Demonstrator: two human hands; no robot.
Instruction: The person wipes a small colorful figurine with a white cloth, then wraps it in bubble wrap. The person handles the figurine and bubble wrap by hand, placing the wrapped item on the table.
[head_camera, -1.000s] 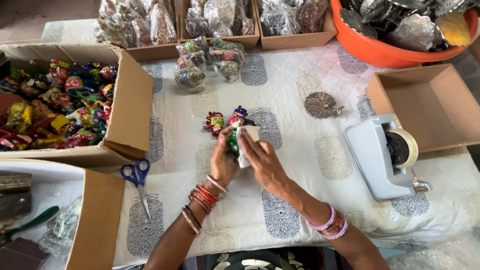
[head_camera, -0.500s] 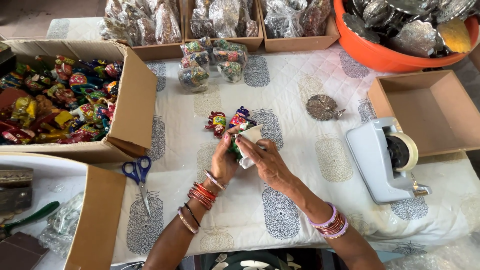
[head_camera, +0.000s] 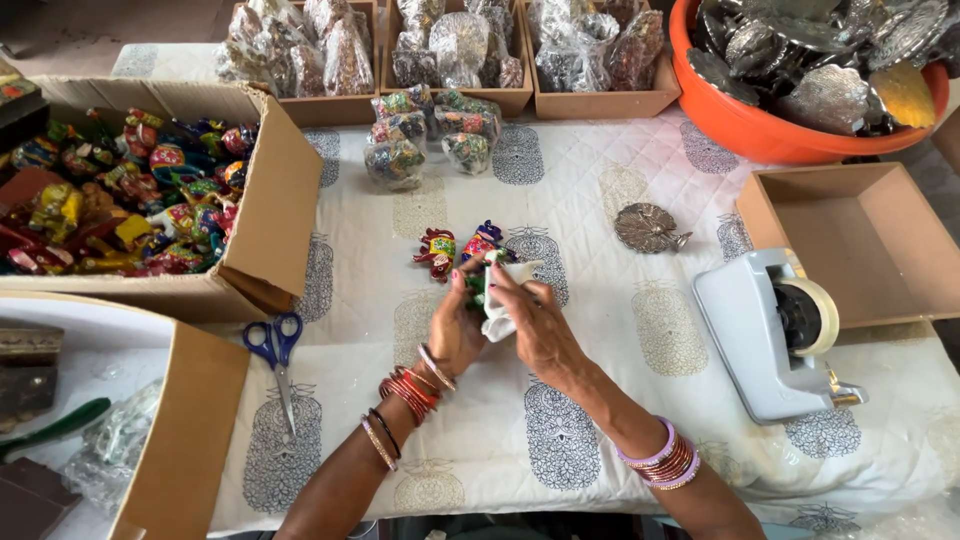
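Both hands close on a small green figurine and its white wrap, at mid-table.

The left hand cups the figurine from beneath while the right hand pinches the white wrap against it, seemingly so the soft sheet folds snugly round the hard painted shape. Two bright painted figurines stand just beyond the fingers, within easy reach. Blue-handled scissors lie to the left and a grey tape dispenser to the right, both near at hand on the quilted, block-printed cloth. A cardboard box of glossy coloured figurines sits far left; crinkly clear-wrapped bundles stand behind, and an orange tub holds embossed silvery pieces.
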